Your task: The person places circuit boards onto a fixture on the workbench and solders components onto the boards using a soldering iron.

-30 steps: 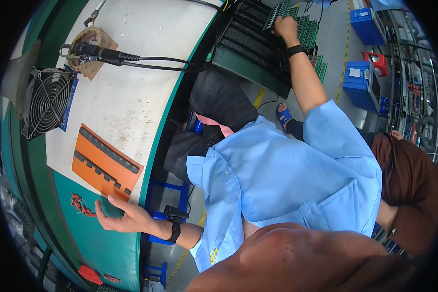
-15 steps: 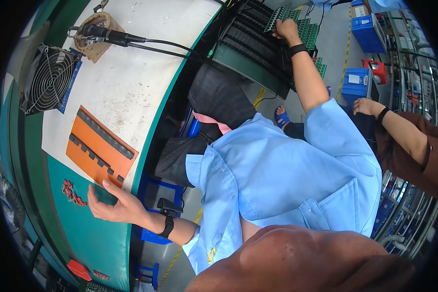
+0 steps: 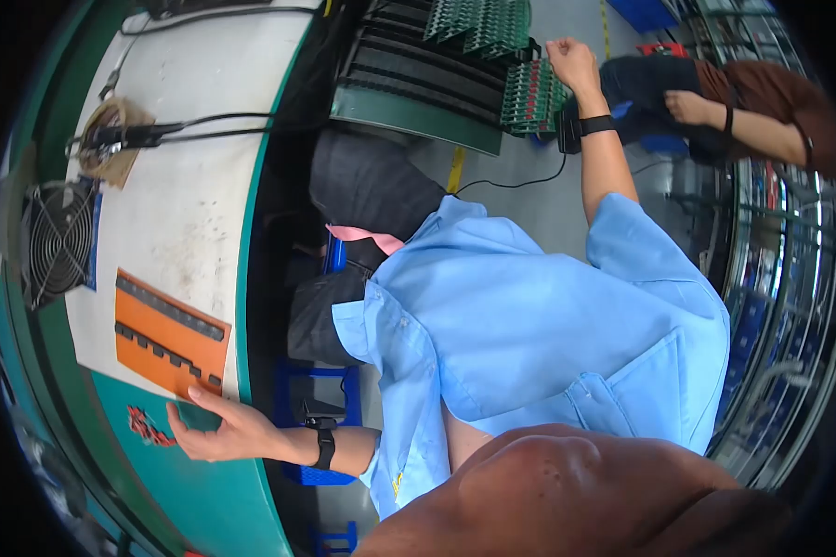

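My left hand [image 3: 218, 433] is open, palm up, its fingers spread and slightly curled. Its thumb is near the lower edge of an orange plate [image 3: 158, 362] with black strips. Small red parts with thin leads [image 3: 147, 425] lie by its fingertips on the green mat [image 3: 195, 487]. At the top right, my right hand [image 3: 574, 67] has its fingers curled together, with nothing visible in them. Just to its left, green circuit boards with red parts [image 3: 532, 97] stand in a row, and more green boards [image 3: 478, 23] stand above a black slotted rack [image 3: 418, 79].
A round fan [image 3: 62, 241] stands at the left edge of the white worktop [image 3: 181, 218]. Behind it are a brown holder [image 3: 125, 153] and black cables [image 3: 218, 133]. Another person's hand [image 3: 687, 107] is at the upper right. Blue stools are below the bench.
The view has turned towards the right. My right hand has left the upper boards and is now beside the lower ones. My left hand remains open near the orange plate. The other person has shifted.
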The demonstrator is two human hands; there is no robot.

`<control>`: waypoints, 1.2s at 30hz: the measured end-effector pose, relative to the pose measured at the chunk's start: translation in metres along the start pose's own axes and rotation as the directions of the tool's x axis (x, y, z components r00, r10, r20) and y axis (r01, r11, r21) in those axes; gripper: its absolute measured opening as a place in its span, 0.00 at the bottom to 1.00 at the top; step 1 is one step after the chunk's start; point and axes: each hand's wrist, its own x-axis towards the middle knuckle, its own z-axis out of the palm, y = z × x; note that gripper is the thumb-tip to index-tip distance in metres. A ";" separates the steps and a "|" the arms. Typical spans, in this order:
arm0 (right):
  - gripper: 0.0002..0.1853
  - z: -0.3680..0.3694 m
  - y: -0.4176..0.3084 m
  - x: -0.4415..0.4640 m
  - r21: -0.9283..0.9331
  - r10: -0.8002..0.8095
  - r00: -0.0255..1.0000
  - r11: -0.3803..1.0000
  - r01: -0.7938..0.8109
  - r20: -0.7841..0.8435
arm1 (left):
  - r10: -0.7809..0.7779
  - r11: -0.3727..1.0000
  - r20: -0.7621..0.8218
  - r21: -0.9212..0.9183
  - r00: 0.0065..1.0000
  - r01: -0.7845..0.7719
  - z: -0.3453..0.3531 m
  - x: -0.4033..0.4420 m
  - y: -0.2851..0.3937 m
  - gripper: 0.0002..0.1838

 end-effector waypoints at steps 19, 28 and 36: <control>0.16 -0.005 0.054 -0.068 0.305 0.348 0.807 0.796 -0.523 0.476 | 0.122 0.990 -0.017 0.067 0.992 -0.121 0.005 0.001 -0.016 0.23; 0.15 -0.053 -0.007 -0.097 0.880 -0.155 0.907 0.352 -0.321 0.392 | 0.128 0.992 -0.042 -0.004 0.991 -0.128 0.003 -0.001 -0.005 0.24; 0.19 -0.074 -0.180 -0.087 0.953 -0.909 0.289 0.292 -0.077 0.301 | 0.175 0.201 0.547 -0.834 0.818 0.515 -0.012 -0.039 0.086 0.41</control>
